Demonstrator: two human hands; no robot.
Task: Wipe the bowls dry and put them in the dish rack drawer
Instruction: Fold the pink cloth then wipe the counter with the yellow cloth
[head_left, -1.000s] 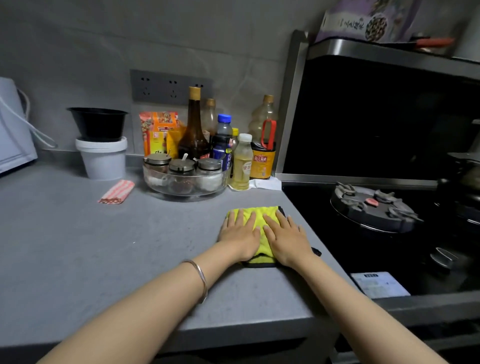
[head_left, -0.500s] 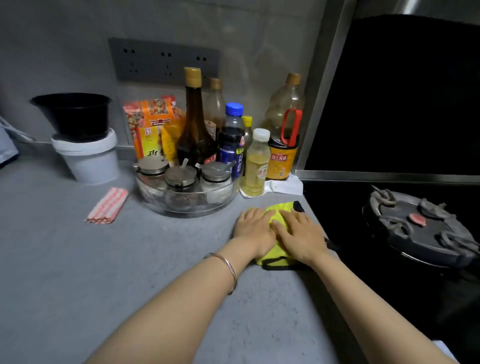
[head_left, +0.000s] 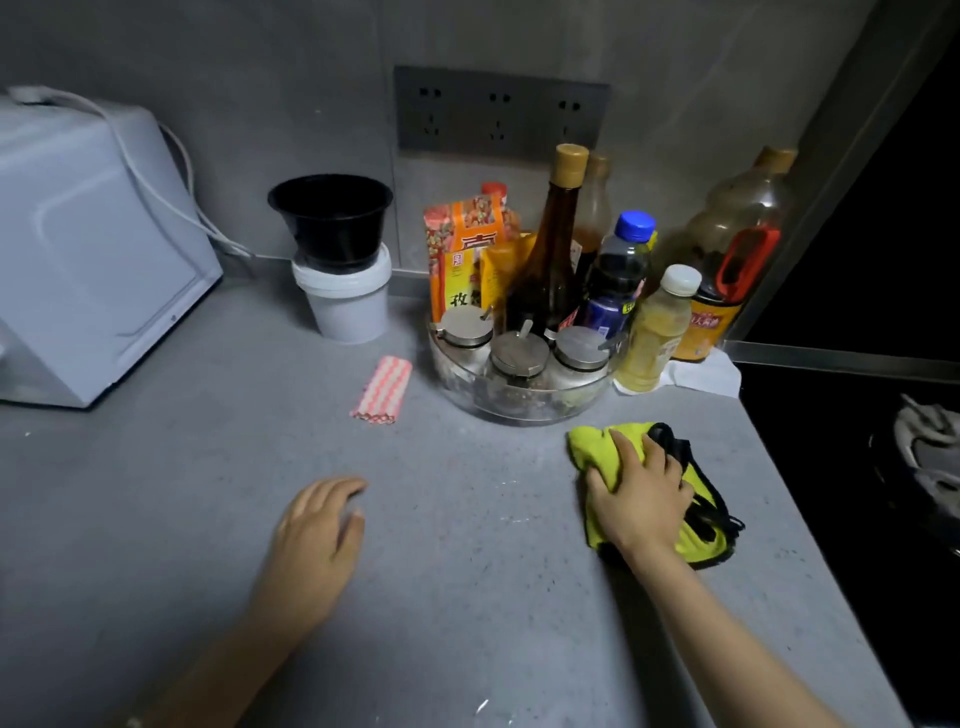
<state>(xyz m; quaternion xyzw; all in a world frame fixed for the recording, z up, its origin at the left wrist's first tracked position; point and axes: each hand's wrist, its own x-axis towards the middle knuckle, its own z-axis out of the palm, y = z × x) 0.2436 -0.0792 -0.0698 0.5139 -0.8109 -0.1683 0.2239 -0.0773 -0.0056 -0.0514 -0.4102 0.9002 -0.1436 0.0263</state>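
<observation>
The right hand (head_left: 639, 499) grips the yellow cloth (head_left: 589, 447), fingers curled into it, near the countertop's (head_left: 467, 571) three-o'clock edge beside the black stove (head_left: 852, 493). The left hand (head_left: 317, 525) is relaxed and holds nothing, with bare counter around it. At its twelve o'clock, a black bowl (head_left: 330, 218) sits on a white tub (head_left: 348, 306).

Chinese characters mark the orange packet (head_left: 462, 244) and bottle label (head_left: 707, 325) beyond the right hand (head_left: 641, 493); none legible.
</observation>
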